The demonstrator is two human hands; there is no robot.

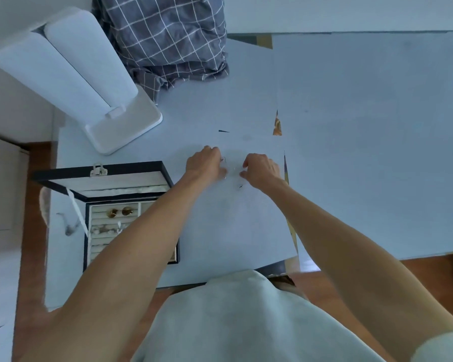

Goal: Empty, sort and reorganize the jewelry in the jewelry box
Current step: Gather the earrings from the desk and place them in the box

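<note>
The open jewelry box (89, 184) stands at the table's left, black outside with a pale lining and its lid tipped back. Two gold earrings (120, 212) sit in its ring rolls, with pale pieces (104, 229) in the row below; my left forearm hides the box's right part. Both hands work over white paper in the middle. My left hand (205, 163) and my right hand (262, 169) have curled fingers meeting around a thin, nearly clear piece of jewelry (232, 169). Small dark bits (240, 186) lie on the paper beside them.
A white folding stand (71, 74) rises at the back left. A grey checked cloth (165, 40) is bunched behind the paper sheets (351, 126). A thin chain or scrap (68, 226) lies left of the box near the table's left edge.
</note>
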